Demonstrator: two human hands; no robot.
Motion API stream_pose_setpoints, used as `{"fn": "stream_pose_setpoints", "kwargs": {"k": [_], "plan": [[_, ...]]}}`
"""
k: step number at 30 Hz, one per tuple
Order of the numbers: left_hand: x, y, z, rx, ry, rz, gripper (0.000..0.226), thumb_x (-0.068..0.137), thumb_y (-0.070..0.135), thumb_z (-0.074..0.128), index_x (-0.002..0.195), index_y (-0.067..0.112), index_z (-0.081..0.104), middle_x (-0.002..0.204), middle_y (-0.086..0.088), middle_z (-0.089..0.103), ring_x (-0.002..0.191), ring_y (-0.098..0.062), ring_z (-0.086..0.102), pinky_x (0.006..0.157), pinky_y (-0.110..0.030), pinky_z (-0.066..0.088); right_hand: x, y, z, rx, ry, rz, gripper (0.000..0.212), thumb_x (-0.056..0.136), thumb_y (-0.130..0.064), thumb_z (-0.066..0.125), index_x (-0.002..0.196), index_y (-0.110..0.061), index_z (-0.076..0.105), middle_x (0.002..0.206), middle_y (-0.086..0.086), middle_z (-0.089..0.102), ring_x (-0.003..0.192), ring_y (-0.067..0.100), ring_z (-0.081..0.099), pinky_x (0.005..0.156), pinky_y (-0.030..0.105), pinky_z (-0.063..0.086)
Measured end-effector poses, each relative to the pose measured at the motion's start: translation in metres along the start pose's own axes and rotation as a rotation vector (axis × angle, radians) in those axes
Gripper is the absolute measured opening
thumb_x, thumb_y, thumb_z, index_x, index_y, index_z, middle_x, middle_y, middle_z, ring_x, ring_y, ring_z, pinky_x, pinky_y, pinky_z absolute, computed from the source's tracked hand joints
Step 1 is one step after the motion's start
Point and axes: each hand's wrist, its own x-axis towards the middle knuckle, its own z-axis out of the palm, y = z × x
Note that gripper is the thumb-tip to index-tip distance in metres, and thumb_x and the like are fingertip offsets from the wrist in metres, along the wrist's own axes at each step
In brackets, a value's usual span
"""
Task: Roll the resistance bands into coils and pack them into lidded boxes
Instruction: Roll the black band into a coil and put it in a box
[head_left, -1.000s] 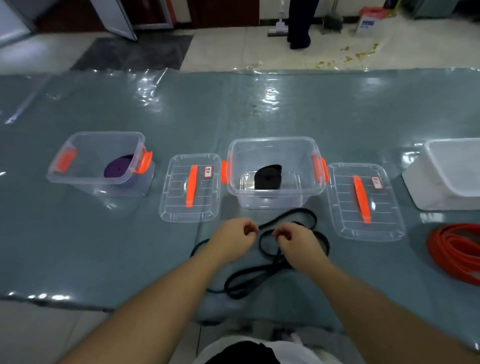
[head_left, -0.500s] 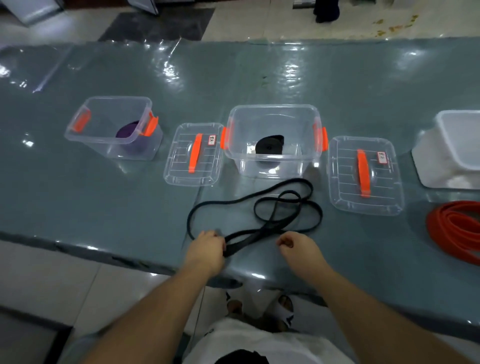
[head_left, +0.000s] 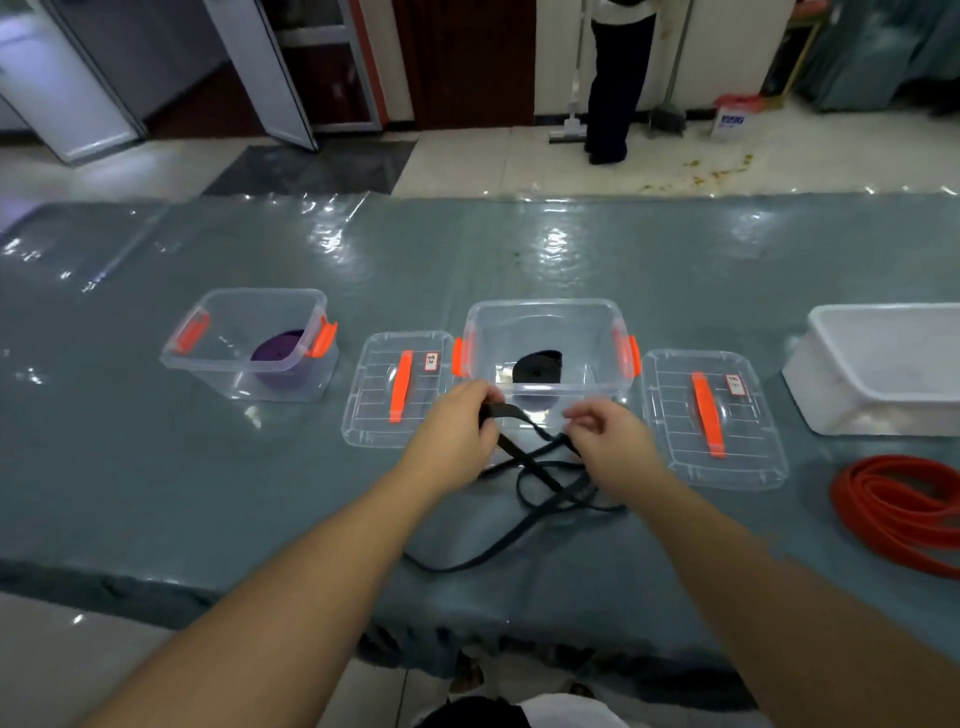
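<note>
Both hands have come up off the near tabletop edge and lifted one end of the black band (head_left: 540, 475) toward the middle box (head_left: 545, 317). The left hand (head_left: 451, 436) pinches a folded end of the band, raised just in front of that box; the right hand (head_left: 613, 441) curls its fingers round a strand close beside it. Below and between the hands, the remaining band lies in loose tangled loops on the tabletop (head_left: 156, 493).

Judging by the layout, the work is partway done: a black coil (head_left: 537, 366) sits in the middle box and a purple coil (head_left: 278, 351) in the box (head_left: 249, 322) far to the left hand's side. Both lids (head_left: 400, 389) (head_left: 711, 415) lie off. Right of the right hand, an orange band (head_left: 904, 509) waits unrolled.
</note>
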Motion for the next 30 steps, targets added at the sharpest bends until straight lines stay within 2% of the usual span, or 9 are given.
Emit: {"fn": "stream_pose_setpoints", "kwargs": {"k": [2,6,9,14,16,19,23,26,30], "plan": [[0.01,0.018,-0.021,-0.001,0.046,0.089,0.026,0.098,0.007,0.056,0.12,0.017,0.065,0.119,0.004,0.065,0.106,-0.012,0.059,0.099,-0.002,0.025,0.005,-0.03,-0.01,0.026,0.02,-0.085,0.027,0.094,-0.012,0.061,0.107,-0.034,0.069,0.096,-0.011,0.074,0.089,0.017,0.071,0.084,0.036,0.059],[0.029,0.047,-0.058,-0.139,0.106,0.26,0.026,0.1,0.007,0.057,0.123,0.017,0.066,0.119,0.005,0.063,0.107,-0.005,0.058,0.097,-0.02,0.046,0.006,-0.09,-0.036,0.058,-0.006,-0.232,0.044,0.09,-0.003,0.062,0.127,-0.027,0.066,0.117,-0.014,0.07,0.11,0.004,0.064,0.099,0.023,0.05],[0.039,0.066,-0.087,-0.214,0.167,0.352,0.027,0.101,0.007,0.059,0.123,0.02,0.067,0.117,0.009,0.064,0.106,0.001,0.057,0.088,-0.011,0.045,0.001,-0.126,-0.053,0.047,-0.04,-0.321,0.044,0.09,-0.005,0.066,0.129,-0.026,0.066,0.121,-0.013,0.07,0.117,0.003,0.063,0.093,0.014,0.047],[0.05,0.103,-0.139,-0.301,0.237,0.441,0.028,0.101,0.009,0.06,0.122,0.025,0.068,0.117,0.011,0.068,0.108,0.004,0.059,0.089,-0.012,0.05,-0.004,-0.167,-0.069,0.141,0.025,-0.423,0.026,0.094,-0.016,0.071,0.116,-0.028,0.072,0.11,-0.009,0.077,0.11,0.003,0.069,0.105,0.031,0.052],[0.053,0.118,-0.159,-0.336,0.258,0.465,0.028,0.101,0.012,0.062,0.121,0.029,0.068,0.113,0.015,0.069,0.109,0.004,0.06,0.092,-0.019,0.053,-0.005,-0.182,-0.076,0.17,0.09,-0.454,0.017,0.096,-0.022,0.07,0.11,-0.031,0.074,0.106,-0.01,0.077,0.106,0.004,0.07,0.102,0.032,0.053],[0.051,0.14,-0.186,-0.328,0.268,0.512,0.025,0.101,0.014,0.063,0.116,0.032,0.069,0.108,0.021,0.068,0.107,0.007,0.061,0.088,-0.012,0.05,-0.011,-0.204,-0.088,0.225,0.169,-0.503,0.006,0.098,-0.028,0.069,0.098,-0.032,0.074,0.096,-0.011,0.075,0.094,0.003,0.069,0.092,0.031,0.054],[0.052,0.163,-0.213,-0.393,0.283,0.556,0.019,0.1,0.013,0.066,0.114,0.024,0.073,0.106,0.015,0.073,0.103,0.002,0.066,0.091,-0.024,0.058,-0.021,-0.232,-0.106,0.262,0.194,-0.594,0.011,0.098,-0.026,0.069,0.1,-0.036,0.073,0.095,-0.006,0.074,0.094,0.014,0.071,0.091,0.037,0.06],[0.054,0.177,-0.228,-0.456,0.284,0.569,0.018,0.099,0.01,0.068,0.111,0.02,0.075,0.103,0.009,0.076,0.099,-0.004,0.071,0.088,-0.027,0.061,-0.03,-0.25,-0.118,0.3,0.214,-0.671,0.012,0.101,-0.022,0.066,0.108,-0.026,0.074,0.096,-0.005,0.075,0.094,0.013,0.072,0.087,0.034,0.062],[0.051,0.193,-0.243,-0.582,0.248,0.58,0.015,0.097,0.005,0.07,0.108,0.012,0.077,0.099,0.0,0.079,0.094,-0.012,0.076,0.082,-0.028,0.063,-0.035,-0.273,-0.129,0.407,0.27,-0.684,0.017,0.104,-0.026,0.06,0.105,-0.028,0.077,0.102,-0.001,0.079,0.101,0.016,0.075,0.092,0.04,0.062]]}}
